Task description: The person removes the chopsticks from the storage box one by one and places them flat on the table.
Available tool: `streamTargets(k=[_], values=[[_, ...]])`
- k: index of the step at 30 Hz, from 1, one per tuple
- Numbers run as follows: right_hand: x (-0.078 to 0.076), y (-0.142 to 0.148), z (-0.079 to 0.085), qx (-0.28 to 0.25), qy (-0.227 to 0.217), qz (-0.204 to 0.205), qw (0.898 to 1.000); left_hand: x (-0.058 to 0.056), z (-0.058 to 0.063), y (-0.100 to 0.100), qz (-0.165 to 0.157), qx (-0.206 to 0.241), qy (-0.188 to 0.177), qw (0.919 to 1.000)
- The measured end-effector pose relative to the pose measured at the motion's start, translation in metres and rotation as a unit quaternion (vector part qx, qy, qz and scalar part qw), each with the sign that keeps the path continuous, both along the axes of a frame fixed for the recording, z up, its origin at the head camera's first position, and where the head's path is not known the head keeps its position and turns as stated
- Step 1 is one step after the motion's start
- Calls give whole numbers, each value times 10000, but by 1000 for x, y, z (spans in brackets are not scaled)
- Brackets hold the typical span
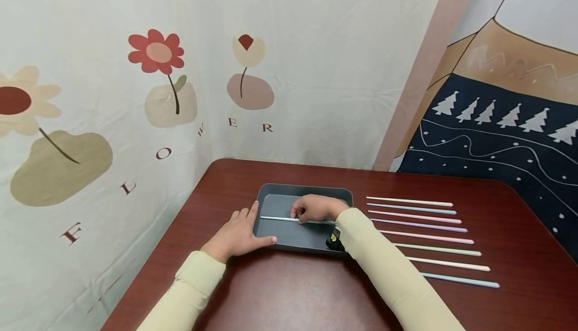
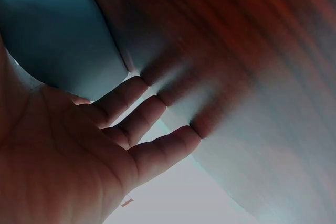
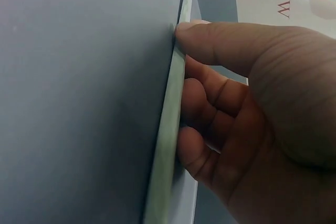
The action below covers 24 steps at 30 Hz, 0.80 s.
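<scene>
A slim pale green stick (image 1: 276, 218) runs left to right across the dark grey tray (image 1: 289, 236). Over the tray, my right hand (image 1: 317, 207) pinches this stick near its middle. In the right wrist view the thumb (image 3: 215, 40) lies on one side of the green stick (image 3: 167, 135), and curled fingers are on the other. My left hand (image 1: 239, 233) is spread at the tray's left end, its thumb by the near rim. The left wrist view shows its fingers (image 2: 163, 150) extended beside the tray (image 2: 58, 30), fingertips at the tabletop.
To the tray's right, several pastel sticks (image 1: 422, 216) lie in a roughly parallel row on the red-brown table (image 1: 280, 291). My right forearm covers the left ends of the nearer ones. A pale flower-printed curtain (image 1: 316, 110) hangs behind the table and along its left.
</scene>
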State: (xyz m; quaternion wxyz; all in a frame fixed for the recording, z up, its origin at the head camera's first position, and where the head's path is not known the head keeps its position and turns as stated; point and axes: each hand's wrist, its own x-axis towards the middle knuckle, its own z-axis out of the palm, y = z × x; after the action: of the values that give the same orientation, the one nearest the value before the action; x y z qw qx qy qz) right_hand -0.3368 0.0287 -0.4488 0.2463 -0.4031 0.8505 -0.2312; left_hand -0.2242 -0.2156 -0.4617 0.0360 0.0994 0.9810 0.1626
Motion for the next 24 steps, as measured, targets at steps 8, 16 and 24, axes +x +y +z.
streamTargets(k=[8,16,24], values=[[0,1,1,62,51,-86,9999,0,1,0,3,4,-43,10000],[-1,4,7,-123,40,-100,9999,0,2,1,17,-25,-17,10000],[3,3,20,-208,189,-64,9996,1,1,1,-4,-27,59,10000]])
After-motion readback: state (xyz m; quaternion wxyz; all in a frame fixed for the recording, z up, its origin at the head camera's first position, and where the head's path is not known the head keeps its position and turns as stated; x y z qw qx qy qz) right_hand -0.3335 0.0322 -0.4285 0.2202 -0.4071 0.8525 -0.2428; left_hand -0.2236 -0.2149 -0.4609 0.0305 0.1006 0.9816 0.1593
